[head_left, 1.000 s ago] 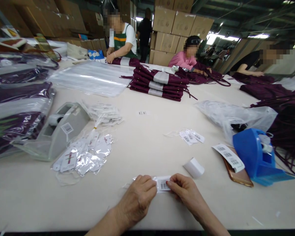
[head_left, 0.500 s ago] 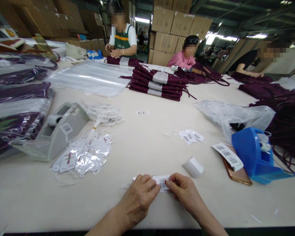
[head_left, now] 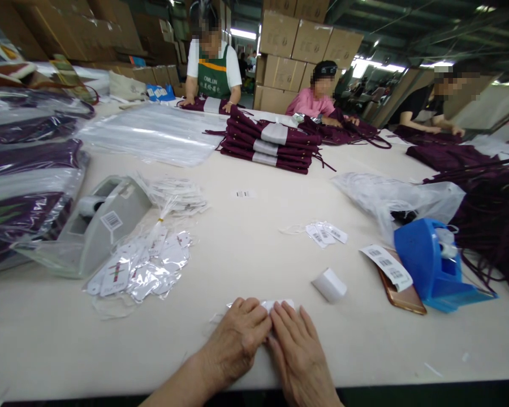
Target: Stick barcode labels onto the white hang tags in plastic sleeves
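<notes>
At the near middle of the table, my left hand (head_left: 241, 338) has its fingers curled down onto a white tag (head_left: 285, 303), holding its left part. My right hand (head_left: 294, 345) lies palm down against the left one, fingers stretched out over the tag and covering most of it. A thin string shows left of my left hand. A folded white label strip (head_left: 330, 285) stands to the right of the hands. Farther off lie several barcode tags (head_left: 326, 233) and a small label piece (head_left: 244, 194). A bundle of white tags (head_left: 161, 263) lies to the left.
Tape dispensers, grey (head_left: 106, 226) and blue (head_left: 428, 265), stand left and right. A label sheet (head_left: 388, 265) overlaps a phone (head_left: 402, 297). Folded maroon items (head_left: 271, 141) are stacked at the back. Plastic-wrapped maroon items (head_left: 29, 186) line the left. Three people work across the table.
My right hand has gone from pinching at the tag's barcode to lying flat over it, beside my left hand. Across the table, the person in the green apron has lowered both hands onto a maroon item.
</notes>
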Tool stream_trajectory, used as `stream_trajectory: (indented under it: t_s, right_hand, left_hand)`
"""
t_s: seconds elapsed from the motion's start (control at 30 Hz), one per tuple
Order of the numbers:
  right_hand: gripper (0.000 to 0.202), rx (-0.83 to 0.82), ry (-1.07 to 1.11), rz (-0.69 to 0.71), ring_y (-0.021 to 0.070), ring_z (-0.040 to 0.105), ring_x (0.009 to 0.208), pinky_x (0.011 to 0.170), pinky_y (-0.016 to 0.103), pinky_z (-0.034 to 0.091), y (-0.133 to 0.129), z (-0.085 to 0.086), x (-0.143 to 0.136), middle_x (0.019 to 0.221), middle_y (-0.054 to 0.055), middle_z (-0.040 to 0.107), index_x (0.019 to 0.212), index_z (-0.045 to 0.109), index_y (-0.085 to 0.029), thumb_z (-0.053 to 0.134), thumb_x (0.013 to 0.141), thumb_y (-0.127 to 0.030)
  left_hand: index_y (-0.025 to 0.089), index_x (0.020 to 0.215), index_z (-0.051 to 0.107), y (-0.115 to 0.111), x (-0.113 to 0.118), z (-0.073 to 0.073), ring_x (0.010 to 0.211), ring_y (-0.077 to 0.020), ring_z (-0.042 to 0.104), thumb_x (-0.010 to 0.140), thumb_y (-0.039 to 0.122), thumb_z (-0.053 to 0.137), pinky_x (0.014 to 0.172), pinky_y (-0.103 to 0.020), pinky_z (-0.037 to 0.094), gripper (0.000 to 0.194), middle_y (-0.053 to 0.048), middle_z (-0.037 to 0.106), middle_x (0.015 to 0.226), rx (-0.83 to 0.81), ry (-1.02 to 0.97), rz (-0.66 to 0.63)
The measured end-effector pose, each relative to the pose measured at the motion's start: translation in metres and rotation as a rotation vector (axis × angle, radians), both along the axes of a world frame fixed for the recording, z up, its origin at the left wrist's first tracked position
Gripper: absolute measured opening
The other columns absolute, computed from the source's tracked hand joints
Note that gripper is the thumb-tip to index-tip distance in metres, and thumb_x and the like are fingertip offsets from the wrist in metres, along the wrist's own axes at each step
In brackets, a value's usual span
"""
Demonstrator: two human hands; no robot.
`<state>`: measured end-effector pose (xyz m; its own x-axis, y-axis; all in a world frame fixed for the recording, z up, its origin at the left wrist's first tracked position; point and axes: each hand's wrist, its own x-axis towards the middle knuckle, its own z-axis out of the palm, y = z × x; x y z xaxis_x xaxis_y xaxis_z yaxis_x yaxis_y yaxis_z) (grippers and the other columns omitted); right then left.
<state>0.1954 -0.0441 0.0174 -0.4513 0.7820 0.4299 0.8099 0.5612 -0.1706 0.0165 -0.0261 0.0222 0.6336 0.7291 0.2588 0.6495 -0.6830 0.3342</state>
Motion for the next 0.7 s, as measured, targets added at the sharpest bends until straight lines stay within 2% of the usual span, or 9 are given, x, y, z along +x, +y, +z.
stream_trajectory:
  t_s: [0.07,0.17,0.23,0.33,0.43,0.5,0.6,0.7]
  right_hand:
    - [0.039,0.064,-0.138,0.008,0.029,0.044,0.12,0.105,0.048,0.02,-0.005,-0.004,0.005,0.125,0.01,0.055,0.125,0.047,-0.014,0.045,0.088,-0.025]
    - [0.038,0.074,-0.22,-0.14,0.0347,0.037,0.124,0.105,0.055,0.01,-0.007,-0.005,0.008,0.127,0.011,0.053,0.123,0.051,-0.012,0.043,0.089,-0.028]
    - [0.038,0.048,-0.204,-0.144,0.035,0.034,0.126,0.105,0.056,0.01,-0.008,-0.004,0.002,0.129,0.01,0.051,0.123,0.051,-0.014,0.043,0.089,-0.029]
    - [0.043,0.006,-0.144,-0.024,0.0316,0.036,0.125,0.107,0.055,0.011,-0.011,-0.001,-0.01,0.131,0.009,0.049,0.129,0.045,-0.016,0.046,0.088,-0.029]
    - [0.041,-0.067,-0.104,0.081,0.0284,0.042,0.122,0.106,0.054,0.016,-0.013,0.0,-0.006,0.126,0.006,0.055,0.129,0.045,-0.021,0.045,0.089,-0.028]
    - [0.036,-0.074,-0.053,0.033,0.0271,0.045,0.12,0.105,0.054,0.02,-0.012,-0.003,0.004,0.122,0.006,0.058,0.124,0.049,-0.023,0.041,0.09,-0.028]
    - [0.039,-0.007,-0.002,-0.181,0.0296,0.047,0.118,0.101,0.054,0.024,-0.011,-0.013,0.014,0.123,0.014,0.056,0.123,0.05,-0.015,0.031,0.093,-0.032]
    - [0.044,0.009,-0.063,-0.259,0.0322,0.044,0.119,0.098,0.053,0.025,-0.013,-0.023,0.008,0.127,0.018,0.051,0.124,0.047,-0.009,0.028,0.093,-0.034]
  left_hand:
    - [0.015,0.1,0.053,0.0,0.0,0.001,0.082,-0.0208,0.047,0.081,0.012,0.048,0.069,-0.035,0.04,0.02,-0.004,0.057,0.085,-0.004,-0.004,-0.001]
    - [0.016,0.099,0.053,0.001,-0.001,0.002,0.082,-0.0204,0.047,0.08,0.007,0.045,0.069,-0.034,0.04,0.022,-0.004,0.057,0.085,0.003,-0.018,-0.004]
    - [0.016,0.094,0.054,0.001,0.0,0.001,0.081,-0.02,0.047,0.08,0.007,0.043,0.069,-0.034,0.041,0.02,-0.004,0.057,0.083,0.005,-0.036,0.006]
    - [0.016,0.088,0.052,0.002,0.0,-0.001,0.077,-0.0199,0.047,0.08,0.008,0.04,0.069,-0.035,0.043,0.016,-0.005,0.055,0.081,0.0,-0.077,0.044]
    - [0.016,0.089,0.05,0.003,-0.004,0.0,0.078,-0.0186,0.05,0.081,0.007,0.038,0.071,-0.033,0.045,0.017,-0.005,0.057,0.082,-0.038,-0.188,0.065]
    - [0.015,0.099,0.049,0.002,-0.009,0.004,0.088,-0.019,0.052,0.081,0.009,0.041,0.079,-0.034,0.046,0.021,-0.008,0.058,0.093,-0.048,-0.257,0.105]
    - [0.013,0.117,0.043,-0.003,-0.016,0.01,0.104,-0.0254,0.048,0.078,0.019,0.053,0.087,-0.043,0.042,0.041,-0.013,0.054,0.112,-0.004,-0.211,0.28]
    - [0.014,0.114,0.049,-0.008,-0.018,0.012,0.101,-0.0279,0.05,0.072,0.027,0.064,0.084,-0.047,0.042,0.047,-0.013,0.056,0.107,-0.045,-0.133,0.373]
